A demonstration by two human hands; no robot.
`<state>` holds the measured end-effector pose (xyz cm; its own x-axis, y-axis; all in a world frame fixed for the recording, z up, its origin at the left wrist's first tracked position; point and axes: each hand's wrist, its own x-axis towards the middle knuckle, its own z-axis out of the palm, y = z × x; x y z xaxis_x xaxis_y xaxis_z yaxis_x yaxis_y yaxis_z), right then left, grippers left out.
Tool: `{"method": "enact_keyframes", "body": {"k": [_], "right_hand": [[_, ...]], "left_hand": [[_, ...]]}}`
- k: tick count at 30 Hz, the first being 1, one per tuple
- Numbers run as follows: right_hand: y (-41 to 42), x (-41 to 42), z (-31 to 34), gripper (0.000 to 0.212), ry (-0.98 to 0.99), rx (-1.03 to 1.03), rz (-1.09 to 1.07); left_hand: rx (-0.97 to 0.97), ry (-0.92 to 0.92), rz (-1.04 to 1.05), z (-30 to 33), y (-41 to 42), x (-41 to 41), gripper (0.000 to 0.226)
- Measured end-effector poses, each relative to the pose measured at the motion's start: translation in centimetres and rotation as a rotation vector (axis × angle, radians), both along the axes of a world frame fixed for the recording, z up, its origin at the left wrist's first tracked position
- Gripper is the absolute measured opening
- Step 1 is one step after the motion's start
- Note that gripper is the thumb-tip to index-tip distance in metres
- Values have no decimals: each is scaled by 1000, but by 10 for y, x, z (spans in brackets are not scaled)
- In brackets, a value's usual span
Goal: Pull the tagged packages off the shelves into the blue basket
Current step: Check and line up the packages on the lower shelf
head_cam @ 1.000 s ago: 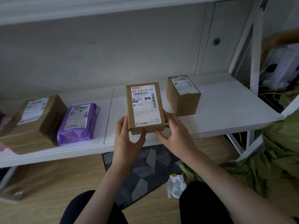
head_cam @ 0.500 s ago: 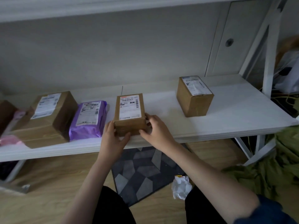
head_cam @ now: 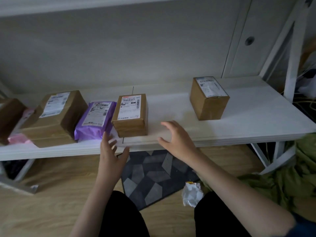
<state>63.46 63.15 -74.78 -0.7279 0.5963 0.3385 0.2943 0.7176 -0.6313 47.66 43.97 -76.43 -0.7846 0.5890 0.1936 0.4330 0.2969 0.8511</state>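
A small brown box (head_cam: 130,115) with a white label lies flat on the white shelf (head_cam: 239,127), touching a purple mailer bag (head_cam: 95,118) on its left. Left of the bag sits a larger brown box (head_cam: 54,117). Another small brown box (head_cam: 209,98) stands alone at the right. My left hand (head_cam: 111,151) hovers open just below the labelled box, fingers spread. My right hand (head_cam: 177,139) is open over the shelf's front edge, to the right of that box. Neither hand touches a package. No blue basket is in view.
At the far left edge are a dark brown box (head_cam: 8,115) and a pink package (head_cam: 18,139). Below the shelf are a wood floor, a grey patterned mat (head_cam: 153,175), crumpled white paper (head_cam: 192,194) and a green cloth (head_cam: 290,177). White frame posts (head_cam: 290,62) stand at right.
Both hands set the labelled box down on the shelf beside the purple bag, then let go and drew back, fingers spread.
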Motion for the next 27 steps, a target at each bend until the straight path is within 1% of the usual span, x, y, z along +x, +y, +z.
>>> {"method": "enact_keyframes", "body": {"k": [2, 4, 7, 9, 14, 17, 19, 23, 27], "right_hand": [[11, 27, 1, 51, 9, 14, -38], [23, 54, 2, 48, 44, 6, -85], [41, 92, 6, 46, 84, -12, -180], [53, 113, 14, 45, 98, 16, -220], [76, 152, 40, 48, 71, 141, -256], [87, 170, 50, 53, -31, 193, -290], [95, 179, 53, 58, -107, 221, -310], [115, 186, 57, 69, -227, 244, -296], [140, 172, 52, 83, -296, 210, -281]], "left_hand": [[21, 18, 40, 0, -8, 20, 81], [5, 94, 15, 3, -7, 35, 69], [-5, 207, -100, 15, 15, 52, 47], [-23, 240, -179, 24, 39, 63, 43], [-16, 345, -314, 49, 114, 95, 50], [-49, 399, -351, 62, 154, 119, 55], [-104, 421, -387, 65, 172, 130, 62], [-245, 384, -415, 58, 186, 133, 77], [-291, 316, -422, 45, 192, 120, 84]]}}
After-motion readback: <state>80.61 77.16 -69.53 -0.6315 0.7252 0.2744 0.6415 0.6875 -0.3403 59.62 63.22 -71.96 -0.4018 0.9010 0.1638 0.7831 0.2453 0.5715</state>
